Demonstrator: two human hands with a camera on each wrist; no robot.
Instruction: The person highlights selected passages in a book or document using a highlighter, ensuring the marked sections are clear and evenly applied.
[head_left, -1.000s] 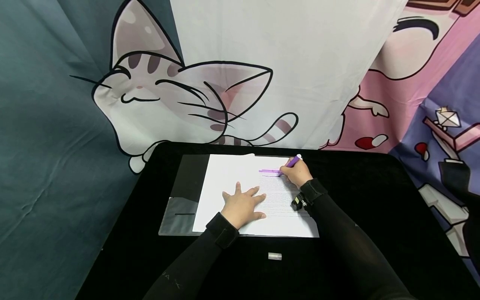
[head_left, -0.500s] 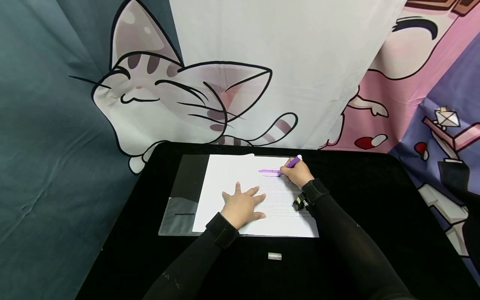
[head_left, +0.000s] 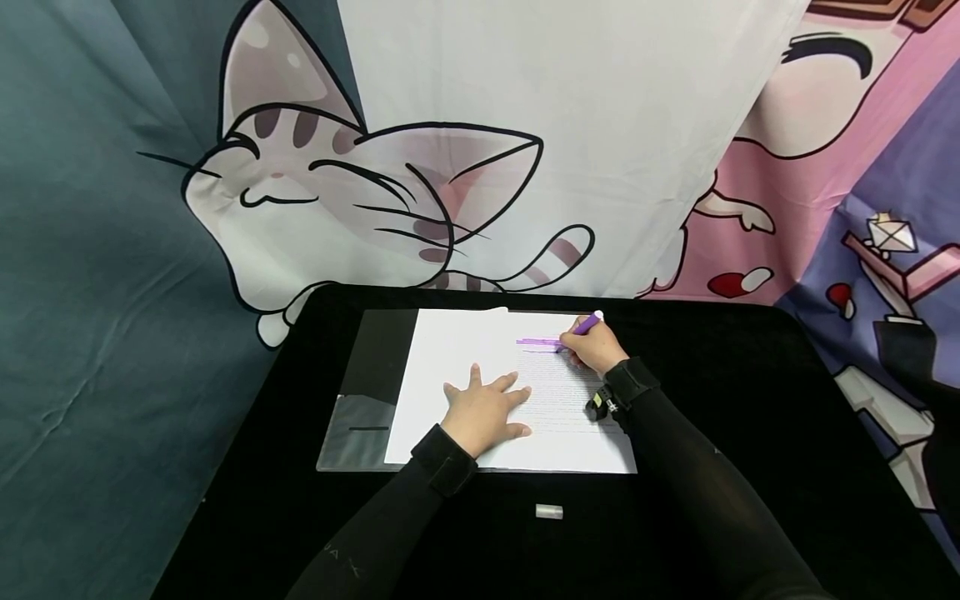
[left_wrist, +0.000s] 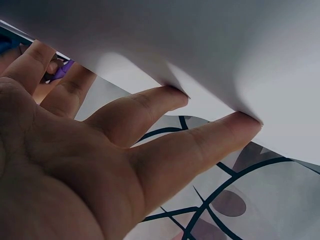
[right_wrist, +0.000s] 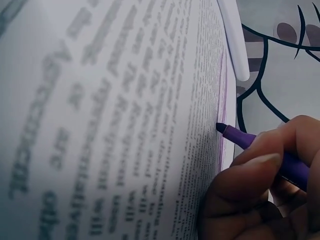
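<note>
In the head view my right hand (head_left: 597,346) grips a purple marker (head_left: 587,323) near the top of a printed page (head_left: 562,400). The right wrist view shows the marker's dark tip (right_wrist: 220,127) against the page, beside purple lines (right_wrist: 223,100) drawn along the text. My left hand (head_left: 481,417) lies flat with its fingers spread, across the blank left sheet (head_left: 442,350) and the edge of the printed page. In the left wrist view its straight fingertips (left_wrist: 245,122) press on white paper (left_wrist: 290,75).
Beneath the papers is a clear and dark folder (head_left: 367,417) on a black-covered table (head_left: 712,358). A small whitish cylindrical cap (head_left: 549,512) lies near the front. A cartoon-cat curtain (head_left: 465,83) hangs behind the table.
Almost nothing differs. The right wrist has shifted very slightly to the right since a second ago, with the marker staying at the same lines. The left hand has stayed in place.
</note>
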